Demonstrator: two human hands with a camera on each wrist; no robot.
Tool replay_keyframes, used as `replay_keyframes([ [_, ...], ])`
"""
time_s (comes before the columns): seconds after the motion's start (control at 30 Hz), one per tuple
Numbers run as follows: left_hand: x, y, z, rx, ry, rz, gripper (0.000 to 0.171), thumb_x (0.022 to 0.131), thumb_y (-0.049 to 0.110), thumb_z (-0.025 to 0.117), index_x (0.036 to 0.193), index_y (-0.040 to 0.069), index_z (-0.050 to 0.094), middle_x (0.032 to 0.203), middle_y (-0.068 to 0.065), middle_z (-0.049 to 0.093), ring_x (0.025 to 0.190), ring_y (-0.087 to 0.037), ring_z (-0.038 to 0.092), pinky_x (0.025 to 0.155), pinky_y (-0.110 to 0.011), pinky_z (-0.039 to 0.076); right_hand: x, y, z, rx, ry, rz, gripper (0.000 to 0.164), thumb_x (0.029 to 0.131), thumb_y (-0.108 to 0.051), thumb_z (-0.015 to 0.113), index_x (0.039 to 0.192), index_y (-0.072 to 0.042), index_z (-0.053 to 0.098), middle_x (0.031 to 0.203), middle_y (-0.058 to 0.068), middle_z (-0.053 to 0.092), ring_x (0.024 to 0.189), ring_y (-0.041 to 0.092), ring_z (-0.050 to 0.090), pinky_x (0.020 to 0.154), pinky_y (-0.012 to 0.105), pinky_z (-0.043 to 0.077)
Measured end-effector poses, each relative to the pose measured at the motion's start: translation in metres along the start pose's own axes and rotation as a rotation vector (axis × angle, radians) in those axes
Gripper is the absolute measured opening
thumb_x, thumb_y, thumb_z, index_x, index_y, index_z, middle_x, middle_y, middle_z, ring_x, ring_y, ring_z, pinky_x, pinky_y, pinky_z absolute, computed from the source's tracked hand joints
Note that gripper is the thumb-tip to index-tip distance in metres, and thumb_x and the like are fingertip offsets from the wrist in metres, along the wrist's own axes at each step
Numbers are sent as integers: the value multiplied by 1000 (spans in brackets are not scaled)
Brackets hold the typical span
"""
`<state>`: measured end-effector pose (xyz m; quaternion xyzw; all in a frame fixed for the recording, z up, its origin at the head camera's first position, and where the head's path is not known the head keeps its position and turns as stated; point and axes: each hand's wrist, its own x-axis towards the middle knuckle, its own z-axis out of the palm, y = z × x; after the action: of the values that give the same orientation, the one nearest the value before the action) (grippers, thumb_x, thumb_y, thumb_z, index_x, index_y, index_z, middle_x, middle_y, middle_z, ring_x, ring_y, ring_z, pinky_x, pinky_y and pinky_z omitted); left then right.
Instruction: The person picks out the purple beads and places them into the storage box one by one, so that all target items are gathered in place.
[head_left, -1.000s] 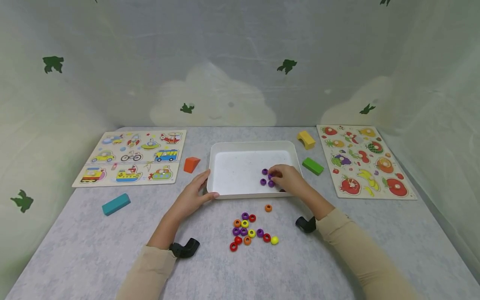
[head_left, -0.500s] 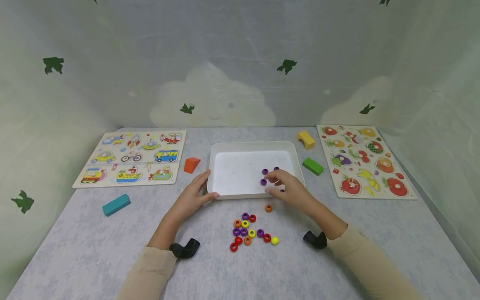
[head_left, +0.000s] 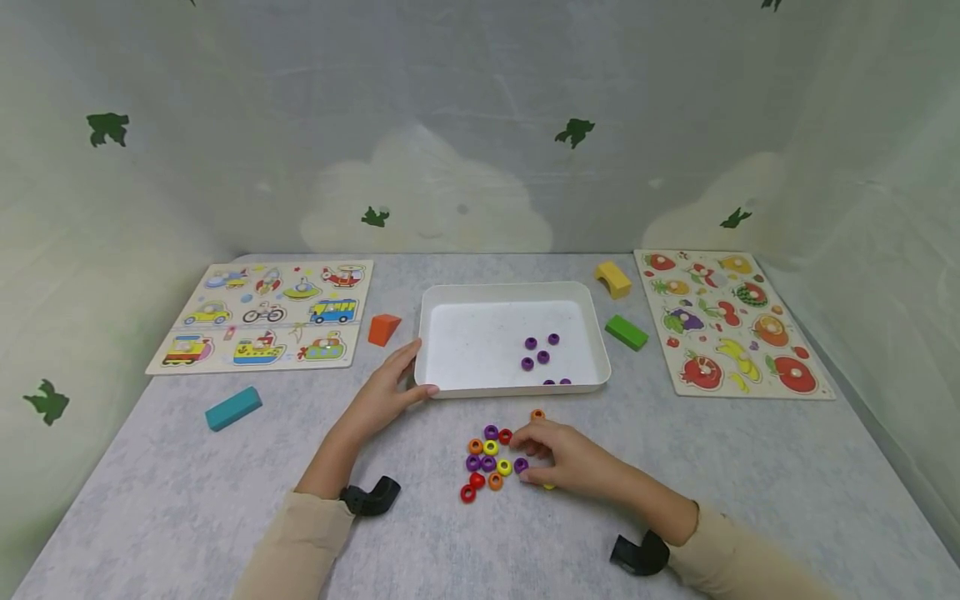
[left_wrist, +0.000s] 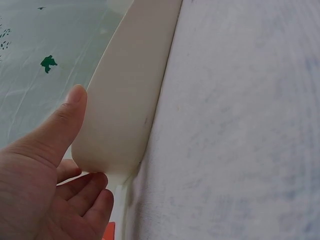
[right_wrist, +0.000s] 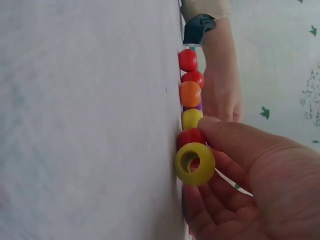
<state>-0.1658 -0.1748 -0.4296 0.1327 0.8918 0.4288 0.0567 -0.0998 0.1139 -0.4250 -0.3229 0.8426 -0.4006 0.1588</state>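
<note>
Right hand (head_left: 566, 457) is out of the tray (head_left: 480, 392) now, sitting at 3 o'clock of the loose beads (head_left: 490, 447) | thumb and fingers loosely apart around a purple bead (head_left: 521, 466) | left hand (head_left: 378, 400) relaxed, touching the tray's 8 o'clock corner | tray wall's at 12, tabletop (head_left: 450, 418) strip between | beads glossy, holed: red, orange, yellow, purple

Some beads (head_left: 527, 364) — in tray (head_left: 472, 342) | other beads (head_left: 488, 463) — before tray | vehicle board (head_left: 296, 310): left of tray | fruit board (head_left: 720, 332): right

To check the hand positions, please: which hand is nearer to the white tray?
Left. The left hand touches the white tray at its near left corner; the right hand is apart, at the loose beads in front.
</note>
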Motion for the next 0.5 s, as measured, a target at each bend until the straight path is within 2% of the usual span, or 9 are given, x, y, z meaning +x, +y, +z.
replay_keyframes([
  [0.13, -1, 0, 0, -4, -3, -3, 85, 65, 48, 60, 132, 14, 19, 134, -4, 19, 119, -17, 22, 92, -32, 28, 1, 1, 4, -30, -12, 5, 19, 73, -19, 63, 92, -18, 57, 82, -11, 52, 73, 7, 49, 63, 19, 43],
  [0.27, -1, 1, -1, -4, -6, -8, 85, 66, 48, 60, 132, 15, 19, 134, -3, 19, 120, -16, 21, 92, -31, 28, 3, -2, 3, -35, 14, 7, 15, 74, -18, 61, 89, -18, 58, 77, -12, 51, 69, 5, 47, 58, 18, 43],
  [0.37, -1, 0, -1, -8, -6, 1, 85, 65, 49, 60, 132, 15, 19, 134, -3, 19, 119, -16, 21, 92, -31, 29, 6, -5, -3, -19, 74, 7, 16, 75, -16, 61, 91, -15, 58, 80, -11, 51, 70, 5, 47, 60, 18, 43],
  [0.5, 0, -1, 0, -21, -4, 14, 85, 65, 48, 60, 132, 15, 20, 134, -2, 19, 119, -15, 22, 92, -31, 29, 18, -8, -19, -12, 204, -43, 20, 75, -11, 61, 94, -10, 57, 87, -8, 53, 74, 4, 49, 65, 20, 45],
])
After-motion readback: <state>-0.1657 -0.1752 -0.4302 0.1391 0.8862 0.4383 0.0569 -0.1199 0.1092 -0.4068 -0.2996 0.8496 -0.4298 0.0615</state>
